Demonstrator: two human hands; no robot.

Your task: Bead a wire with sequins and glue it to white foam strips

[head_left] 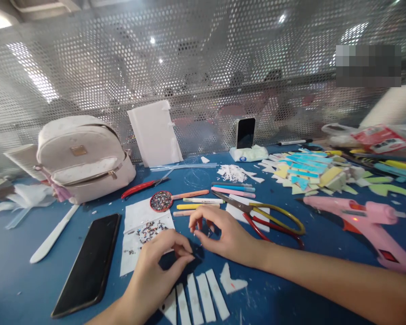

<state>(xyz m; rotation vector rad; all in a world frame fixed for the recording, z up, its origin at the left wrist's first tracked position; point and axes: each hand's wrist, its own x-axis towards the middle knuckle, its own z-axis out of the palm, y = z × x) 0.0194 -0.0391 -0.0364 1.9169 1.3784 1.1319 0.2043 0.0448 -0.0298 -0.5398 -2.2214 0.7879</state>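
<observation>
Now your left hand and right hand curl close together; can't tell whether either grips anything. Bottom edge crops some white strips.

Obstacle beyond right hand: scissors

Table: deep blue, flecked with white. Strips: white. Offcut: white, one small orange-red mark. Paper: plain white. Sequins: mixed dark, silvery and coloured specks. Dish: red rim, contents speckled grey and black. Pens: white, yellow, peach, pink, blue. Scissors: one yellow handle, one red; dark blades. Glue gun: pink body, orange trigger. Scraps: light blue, pale yellow, pale green, white. Large phone: black. Backpack: off-white, tan patch, mauve tassel. Screen: silver-grey, regular pattern of round dots.
</observation>
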